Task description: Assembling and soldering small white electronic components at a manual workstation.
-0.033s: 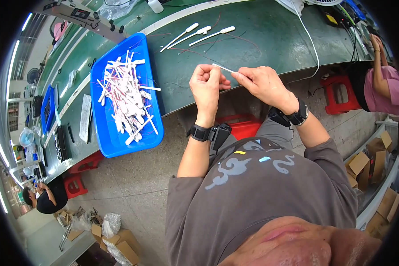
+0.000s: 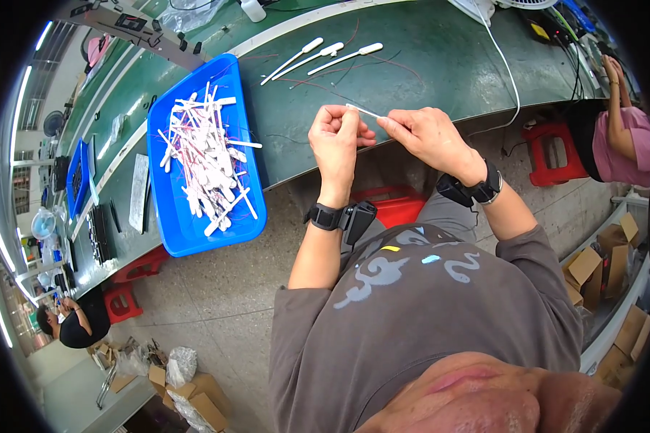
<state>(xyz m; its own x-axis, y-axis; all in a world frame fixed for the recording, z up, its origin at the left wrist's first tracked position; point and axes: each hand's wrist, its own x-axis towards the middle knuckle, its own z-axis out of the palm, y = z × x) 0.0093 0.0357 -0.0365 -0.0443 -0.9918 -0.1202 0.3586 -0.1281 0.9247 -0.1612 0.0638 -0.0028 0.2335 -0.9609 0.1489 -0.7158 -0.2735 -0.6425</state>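
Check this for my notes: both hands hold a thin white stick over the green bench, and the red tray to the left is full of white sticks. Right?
Not quite: the head view shows the tray is blue, not red. Otherwise correct: the left hand and right hand hold a thin white stick over the green bench.

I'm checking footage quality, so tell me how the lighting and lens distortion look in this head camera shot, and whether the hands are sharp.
Head view: strong fisheye, the green bench edge bows and the corners go black. Light is even, with only soft shadows. Left hand and right hand are sharp, pinching a thin white strip. The blue tray is clear too.
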